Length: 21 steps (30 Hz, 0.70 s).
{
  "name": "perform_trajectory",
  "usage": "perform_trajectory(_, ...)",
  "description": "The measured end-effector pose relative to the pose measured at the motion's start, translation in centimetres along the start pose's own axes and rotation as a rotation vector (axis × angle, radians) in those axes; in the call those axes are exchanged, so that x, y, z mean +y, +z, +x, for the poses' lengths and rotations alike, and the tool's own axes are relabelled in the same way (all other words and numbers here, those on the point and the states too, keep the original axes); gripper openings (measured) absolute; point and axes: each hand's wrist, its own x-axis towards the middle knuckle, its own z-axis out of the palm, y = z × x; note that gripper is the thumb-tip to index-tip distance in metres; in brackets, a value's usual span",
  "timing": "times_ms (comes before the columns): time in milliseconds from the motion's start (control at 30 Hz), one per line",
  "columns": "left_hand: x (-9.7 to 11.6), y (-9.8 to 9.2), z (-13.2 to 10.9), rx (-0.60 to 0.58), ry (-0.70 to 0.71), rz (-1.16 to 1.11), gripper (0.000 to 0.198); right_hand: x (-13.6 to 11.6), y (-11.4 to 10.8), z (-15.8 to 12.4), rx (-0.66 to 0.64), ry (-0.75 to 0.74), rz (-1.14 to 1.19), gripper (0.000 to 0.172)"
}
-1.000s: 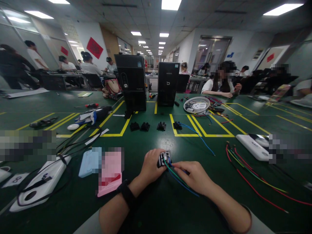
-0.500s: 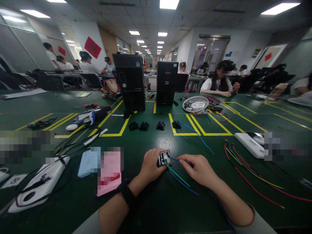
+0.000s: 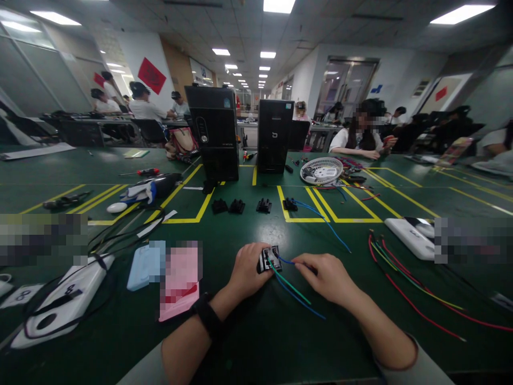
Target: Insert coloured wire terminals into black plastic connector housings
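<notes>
My left hand (image 3: pixel 246 270) is closed around a small black and white connector block (image 3: pixel 270 259) on the green table (image 3: pixel 248 342). A green wire (image 3: pixel 290 283) and blue wires (image 3: pixel 300 302) run out of the block toward me. My right hand (image 3: pixel 324 275) pinches a short blue wire (image 3: pixel 287 261) that leads into the block. A black band sits on my left wrist (image 3: pixel 208 316).
Several black connectors (image 3: pixel 236 206) lie in a row beyond my hands, one with a long blue wire (image 3: pixel 328 224). Loose red, green and yellow wires (image 3: pixel 404 283) lie right. Two black computer towers (image 3: pixel 216 133) stand behind. White devices and black cables lie left. People sit at far tables.
My right hand has drawn away from the block to the right, pulling the short blue wire taut. My left hand has stayed on the block.
</notes>
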Motion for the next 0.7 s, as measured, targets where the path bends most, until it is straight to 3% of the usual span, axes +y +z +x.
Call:
perform_trajectory(167,0.0,0.0,-0.1,0.003,-0.008,-0.003,0.041,-0.8,0.7,-0.1,0.104,-0.016,0.139,0.025)
perform_trajectory(333,-0.1,0.1,0.0,0.000,-0.009,0.005,0.041,-1.1,1.4,-0.2,-0.021,-0.119,0.180,0.024)
perform_trajectory(467,-0.3,0.1,0.0,-0.004,-0.004,0.005,0.042,-0.1,0.6,-0.1,-0.066,-0.046,0.063,0.023)
perform_trajectory(700,-0.2,-0.1,0.0,-0.012,-0.006,-0.007,0.041,-0.4,0.7,0.0,0.069,0.031,0.144,0.024)
